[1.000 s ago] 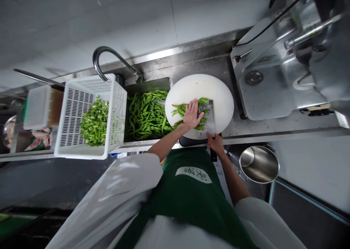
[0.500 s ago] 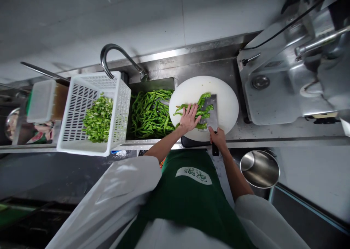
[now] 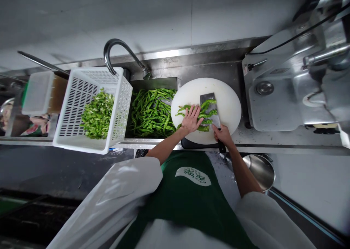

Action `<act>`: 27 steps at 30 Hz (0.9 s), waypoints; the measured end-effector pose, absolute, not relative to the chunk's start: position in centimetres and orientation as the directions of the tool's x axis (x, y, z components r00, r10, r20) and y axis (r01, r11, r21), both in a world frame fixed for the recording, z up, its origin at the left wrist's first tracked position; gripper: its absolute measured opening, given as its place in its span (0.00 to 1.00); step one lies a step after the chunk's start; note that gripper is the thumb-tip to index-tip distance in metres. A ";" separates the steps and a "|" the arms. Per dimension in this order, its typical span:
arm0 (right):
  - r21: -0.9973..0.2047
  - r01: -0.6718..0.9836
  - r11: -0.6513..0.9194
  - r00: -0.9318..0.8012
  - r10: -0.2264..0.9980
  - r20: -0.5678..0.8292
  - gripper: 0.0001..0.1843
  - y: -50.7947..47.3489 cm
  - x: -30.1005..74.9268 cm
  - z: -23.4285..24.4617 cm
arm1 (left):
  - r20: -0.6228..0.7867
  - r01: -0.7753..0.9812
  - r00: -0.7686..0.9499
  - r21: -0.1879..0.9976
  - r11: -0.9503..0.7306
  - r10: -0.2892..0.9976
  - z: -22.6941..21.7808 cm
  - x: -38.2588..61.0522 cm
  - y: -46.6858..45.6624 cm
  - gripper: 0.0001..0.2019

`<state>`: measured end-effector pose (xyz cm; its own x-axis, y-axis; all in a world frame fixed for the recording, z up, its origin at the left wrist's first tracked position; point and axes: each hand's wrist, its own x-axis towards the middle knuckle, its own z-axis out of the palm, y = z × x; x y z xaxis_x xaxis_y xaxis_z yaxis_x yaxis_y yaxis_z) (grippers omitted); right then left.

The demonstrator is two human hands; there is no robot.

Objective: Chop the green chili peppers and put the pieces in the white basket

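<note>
Several long green peppers (image 3: 209, 113) lie side by side on a round white cutting board (image 3: 232, 105). My left hand (image 3: 191, 121) rests flat over their left part, fingers stretched out and slightly spread. My right hand (image 3: 222, 134) is wrapped around the black handle of a cleaver (image 3: 216, 122) at the board's near right. The cleaver's broad blade lies nearly flat, and the right ends of the peppers overlap it from above. Part of the peppers is hidden beneath my left hand.
Left of the board, a sink basin holds many whole green peppers (image 3: 153, 112) below a curved faucet (image 3: 124, 46). Beyond it stands a white plastic basket (image 3: 63, 128) with chopped green pepper (image 3: 98, 116). A metal pot (image 3: 262, 170) is below the counter at right.
The cleaver blade has tilted, its far end swinging left beneath the peppers. My left hand stays flat on the peppers. The whole view has shifted slightly.
</note>
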<state>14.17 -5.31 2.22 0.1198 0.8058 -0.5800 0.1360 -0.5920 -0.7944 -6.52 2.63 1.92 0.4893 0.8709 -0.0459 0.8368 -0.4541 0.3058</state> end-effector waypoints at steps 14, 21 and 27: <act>-0.749 0.171 -0.640 0.106 0.768 -0.632 0.27 -8.3 12.7 2.9 | -0.030 0.839 0.473 0.322 -0.439 0.881 1.7 -6.9 2.9 0.37; -0.756 0.193 -0.626 0.191 0.780 -0.597 0.30 -11.3 13.8 3.4 | -0.058 0.836 0.487 0.318 -0.447 0.871 2.4 -3.2 0.8 0.38; -0.733 0.194 -0.652 0.290 0.752 -0.592 0.32 -13.9 16.0 3.7 | -0.002 0.790 0.553 0.317 -0.524 0.833 4.1 -1.9 -0.9 0.40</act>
